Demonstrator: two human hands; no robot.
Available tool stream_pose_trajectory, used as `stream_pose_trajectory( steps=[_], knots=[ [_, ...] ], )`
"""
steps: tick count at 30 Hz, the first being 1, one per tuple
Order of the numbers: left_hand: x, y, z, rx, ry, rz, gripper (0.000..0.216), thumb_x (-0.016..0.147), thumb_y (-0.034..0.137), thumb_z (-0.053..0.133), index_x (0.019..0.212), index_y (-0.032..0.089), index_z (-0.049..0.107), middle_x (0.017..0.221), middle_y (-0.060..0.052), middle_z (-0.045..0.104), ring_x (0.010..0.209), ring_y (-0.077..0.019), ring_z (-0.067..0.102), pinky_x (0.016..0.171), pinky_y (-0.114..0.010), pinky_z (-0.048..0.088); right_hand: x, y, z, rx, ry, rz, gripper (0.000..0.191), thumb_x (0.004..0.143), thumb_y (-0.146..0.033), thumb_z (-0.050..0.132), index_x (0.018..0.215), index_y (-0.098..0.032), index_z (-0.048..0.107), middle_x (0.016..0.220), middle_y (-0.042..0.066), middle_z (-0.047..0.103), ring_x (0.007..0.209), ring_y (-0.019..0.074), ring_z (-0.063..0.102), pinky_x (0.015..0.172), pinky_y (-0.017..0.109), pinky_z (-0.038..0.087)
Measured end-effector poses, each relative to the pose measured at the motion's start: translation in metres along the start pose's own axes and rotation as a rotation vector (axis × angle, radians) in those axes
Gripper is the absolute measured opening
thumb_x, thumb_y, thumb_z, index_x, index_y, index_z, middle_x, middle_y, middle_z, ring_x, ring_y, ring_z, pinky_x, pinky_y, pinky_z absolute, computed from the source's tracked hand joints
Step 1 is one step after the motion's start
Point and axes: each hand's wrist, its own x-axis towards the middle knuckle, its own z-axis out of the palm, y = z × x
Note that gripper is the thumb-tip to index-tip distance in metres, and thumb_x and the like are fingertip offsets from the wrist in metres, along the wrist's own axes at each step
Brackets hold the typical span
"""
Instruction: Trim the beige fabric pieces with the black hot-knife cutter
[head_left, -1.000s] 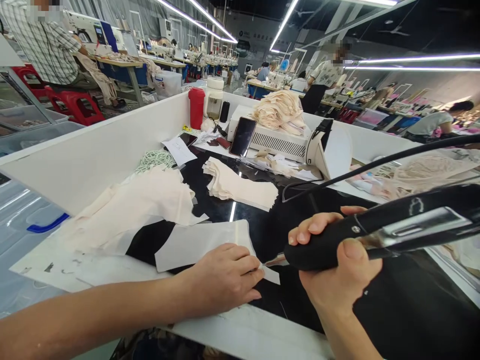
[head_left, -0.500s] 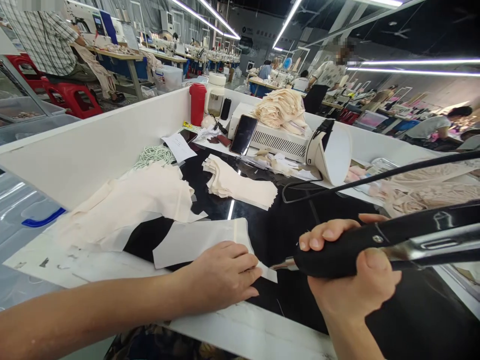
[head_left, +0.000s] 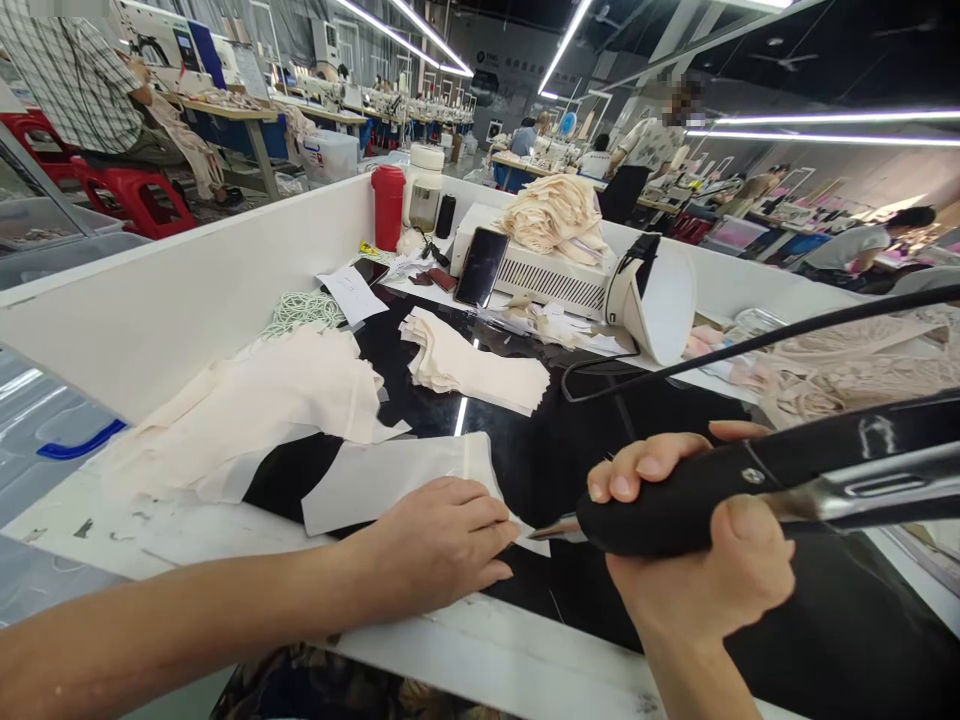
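Observation:
A pale cut fabric piece (head_left: 397,475) lies on the black tabletop (head_left: 525,455), its right end under my left hand (head_left: 446,545). The fingers of that hand are bent and close together, pressing the fabric near its edge. My right hand (head_left: 697,540) is wrapped round a black corded tool (head_left: 652,510) with a long metal lever and a thin metal tip. The tip touches or almost touches the narrow right corner of the fabric, just beyond my left fingertips. Exactly what the tip does there is too small to tell.
A wide heap of pale fabric pieces (head_left: 262,410) lies left, and a neat stack of cut pieces (head_left: 480,365) behind. Farther back stand a phone (head_left: 482,267), a red cup (head_left: 388,208) and a white cone-shaped shade (head_left: 660,305). The tool's cord (head_left: 750,345) crosses the right side.
The tool's tip has shifted slightly left along the fabric's corner, towards my left fingers. The whole view has moved a little. Both hands keep their hold.

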Motion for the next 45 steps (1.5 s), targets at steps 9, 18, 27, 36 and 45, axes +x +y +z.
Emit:
stream_pose_trajectory(
  steps=[9,18,27,36,45],
  knots=[
    [0.003,0.001,-0.004,0.017,-0.014,0.013,0.023,0.121,0.030,0.064,0.126,0.010,0.074,0.117,-0.007,0.083,0.110,-0.0217,0.076,0.106,-0.038,0.059,-0.007,0.005,0.007,0.036,-0.024,0.021,0.042,0.081,-0.045,0.096,0.111,-0.028,0.071,0.073,-0.007,0.069,0.052,0.0159,0.063,0.046,0.029,0.057],
    [0.003,0.001,-0.004,0.025,-0.057,-0.001,0.023,0.121,0.032,0.065,0.126,0.012,0.075,0.117,-0.008,0.082,0.110,-0.0230,0.077,0.105,-0.038,0.059,-0.009,0.007,0.005,0.051,-0.051,-0.011,0.044,0.085,-0.046,0.095,0.115,-0.027,0.069,0.075,-0.007,0.068,0.054,0.0154,0.063,0.047,0.028,0.055],
    [0.004,0.001,-0.007,0.073,-0.030,0.021,0.024,0.123,0.032,0.061,0.118,0.014,0.076,0.114,-0.005,0.083,0.107,-0.0210,0.075,0.102,-0.036,0.058,-0.006,0.002,0.001,0.013,-0.021,-0.001,0.041,0.083,-0.042,0.095,0.112,-0.027,0.071,0.074,-0.007,0.070,0.052,0.0149,0.063,0.046,0.027,0.057],
    [0.002,0.000,-0.001,0.087,-0.017,0.031,0.025,0.123,0.033,0.060,0.117,0.014,0.076,0.113,-0.006,0.082,0.108,-0.0211,0.076,0.104,-0.036,0.058,-0.004,-0.002,-0.008,-0.017,0.019,-0.016,0.046,0.077,-0.047,0.100,0.109,-0.028,0.073,0.070,-0.007,0.071,0.050,0.0153,0.061,0.045,0.028,0.058],
    [0.003,-0.009,-0.021,-0.146,0.032,-0.118,0.030,0.125,0.030,0.053,0.125,0.014,0.078,0.130,-0.009,0.083,0.121,-0.0226,0.078,0.114,-0.036,0.062,0.001,0.006,-0.015,-0.027,-0.014,-0.026,0.042,0.083,-0.044,0.098,0.112,-0.027,0.072,0.075,-0.007,0.071,0.054,0.0147,0.066,0.050,0.028,0.061]
  ],
)
